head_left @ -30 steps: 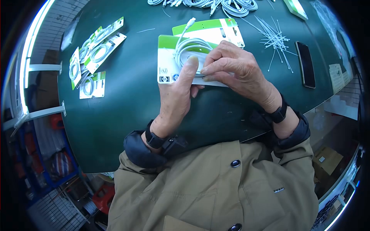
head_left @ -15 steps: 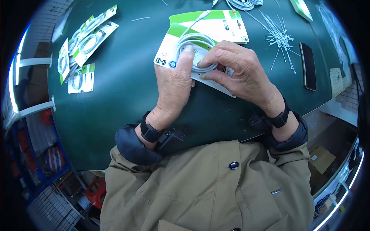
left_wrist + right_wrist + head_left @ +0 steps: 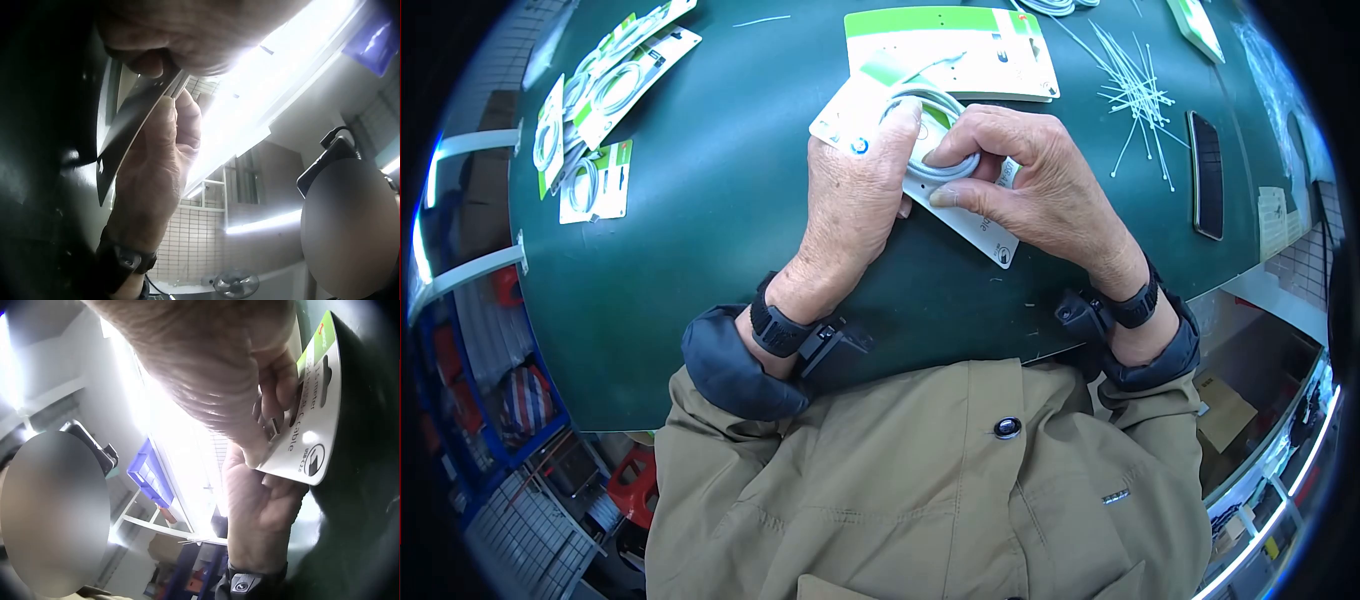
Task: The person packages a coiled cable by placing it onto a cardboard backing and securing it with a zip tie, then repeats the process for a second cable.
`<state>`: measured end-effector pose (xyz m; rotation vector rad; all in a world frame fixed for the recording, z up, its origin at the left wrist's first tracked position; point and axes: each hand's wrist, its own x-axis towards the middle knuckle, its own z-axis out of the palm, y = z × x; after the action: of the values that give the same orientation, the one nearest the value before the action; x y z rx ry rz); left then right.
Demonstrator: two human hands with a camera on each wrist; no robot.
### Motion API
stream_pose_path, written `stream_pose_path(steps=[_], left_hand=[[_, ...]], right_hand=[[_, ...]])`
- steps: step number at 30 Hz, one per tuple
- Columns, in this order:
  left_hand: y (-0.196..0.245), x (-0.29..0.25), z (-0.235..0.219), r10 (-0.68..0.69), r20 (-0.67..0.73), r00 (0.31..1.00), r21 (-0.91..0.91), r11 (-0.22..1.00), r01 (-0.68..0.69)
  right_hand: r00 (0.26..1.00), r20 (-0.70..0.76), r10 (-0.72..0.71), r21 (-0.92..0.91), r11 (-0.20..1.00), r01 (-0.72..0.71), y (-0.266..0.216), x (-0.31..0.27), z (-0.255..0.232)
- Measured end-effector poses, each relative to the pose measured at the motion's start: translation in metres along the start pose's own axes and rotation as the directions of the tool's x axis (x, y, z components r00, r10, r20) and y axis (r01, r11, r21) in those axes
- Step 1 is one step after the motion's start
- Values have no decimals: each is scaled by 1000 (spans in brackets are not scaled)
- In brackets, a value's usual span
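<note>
A white and green retail card (image 3: pixel 985 238) is tilted in front of the person, with a coiled white USB cable (image 3: pixel 952 172) lying on its face. The left hand (image 3: pixel 850 195) grips the card's left side, its thumb over the coil and its fingers underneath. At the lower right of the coil is the right hand (image 3: pixel 1045 185), its curled index finger inside the loop and its thumb below, holding the cable against the card. In the right wrist view, a metal plug (image 3: pixel 275 427) shows near the right fingertips, beside the card's printed text.
Behind the hands lies a stack of flat cards (image 3: pixel 950 28). Loose white cable ties (image 3: pixel 1138 100) and a phone (image 3: pixel 1206 175) lie to the right. Packed cable cards (image 3: pixel 615 85) are piled at the far left. More coiled cables (image 3: pixel 1055 5) lie at the back.
The card has turned clockwise, its right corner swinging down towards the body. The right thumb and index finger have spread apart around the coil. The head view has shifted slightly.
</note>
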<state>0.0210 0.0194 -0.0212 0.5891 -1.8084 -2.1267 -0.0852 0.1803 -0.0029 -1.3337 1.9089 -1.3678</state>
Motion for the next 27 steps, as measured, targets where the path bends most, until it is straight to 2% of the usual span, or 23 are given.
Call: stream_pose_path(steps=[3, 9, 15, 21, 27], left_hand=[[-2, -1, -1, -57, -8, 998, -46, 997, 56], [-5, -1, -4, -81, 34, 996, -26, 996, 82], [-1, 1, -4, -134, 90, 987, -136, 980, 145], [0, 2, -6, -136, 150, 979, -129, 979, 156], [-1, 2, -7, -118, 148, 982, -33, 992, 124]], right_hand=[[1000, -11, 22, 14, 1000, -22, 1, -1, 3], [995, 46, 83, 1, 997, -84, 0, 0, -1], [991, 81, 102, 30, 994, -105, 5, -1, -4], [987, 117, 108, 49, 992, -115, 5, 2, -7], [977, 159, 141, 3, 990, -143, 4, 3, -11]])
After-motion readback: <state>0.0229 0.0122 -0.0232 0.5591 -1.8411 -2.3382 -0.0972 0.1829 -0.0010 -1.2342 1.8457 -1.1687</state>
